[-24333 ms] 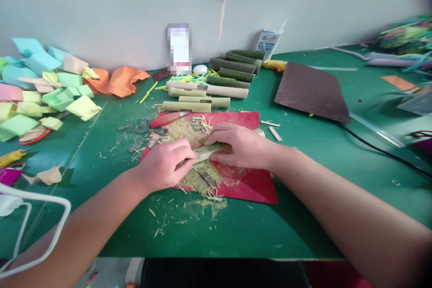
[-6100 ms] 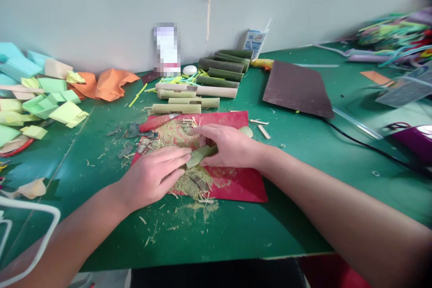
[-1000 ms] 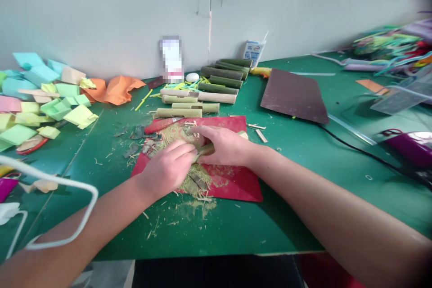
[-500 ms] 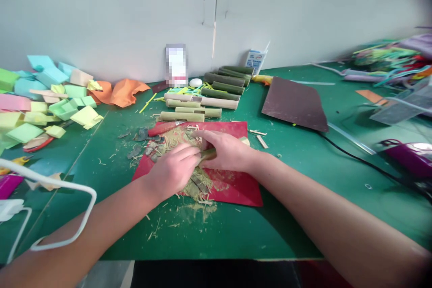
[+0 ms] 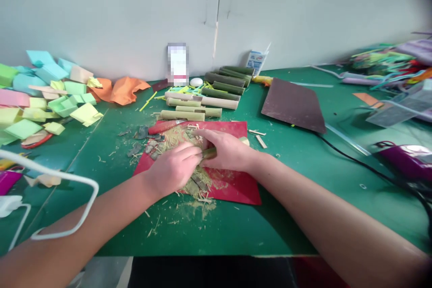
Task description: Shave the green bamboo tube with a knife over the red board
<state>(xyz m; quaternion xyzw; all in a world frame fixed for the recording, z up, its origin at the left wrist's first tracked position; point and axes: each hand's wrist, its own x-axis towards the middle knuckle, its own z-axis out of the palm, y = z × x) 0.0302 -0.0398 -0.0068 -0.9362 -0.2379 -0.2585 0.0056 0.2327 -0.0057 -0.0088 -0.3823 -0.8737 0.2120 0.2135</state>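
A green bamboo tube (image 5: 209, 153) lies across the red mat (image 5: 241, 189). My right hand (image 5: 225, 149) is wrapped round it from above, and its pale end (image 5: 245, 141) shows past the wrist side. My left hand (image 5: 177, 165) is closed at the tube's left end, its fingertips against it; whatever those fingers pinch is hidden. Fine bamboo dust and shavings (image 5: 173, 139) cover the mat under and behind both hands. A red-handled knife (image 5: 165, 126) lies along the mat's far left edge.
Several cut bamboo tubes (image 5: 182, 115) lie in rows behind the mat. A dark brown board (image 5: 293, 105) is at right, near a black cable (image 5: 351, 157). Folded paper pieces (image 5: 64, 103) pile up at left. A white bent frame (image 5: 96, 198) stands over my left forearm.
Both hands keep almost the same place and hold on the tube. The camera view has shifted slightly.
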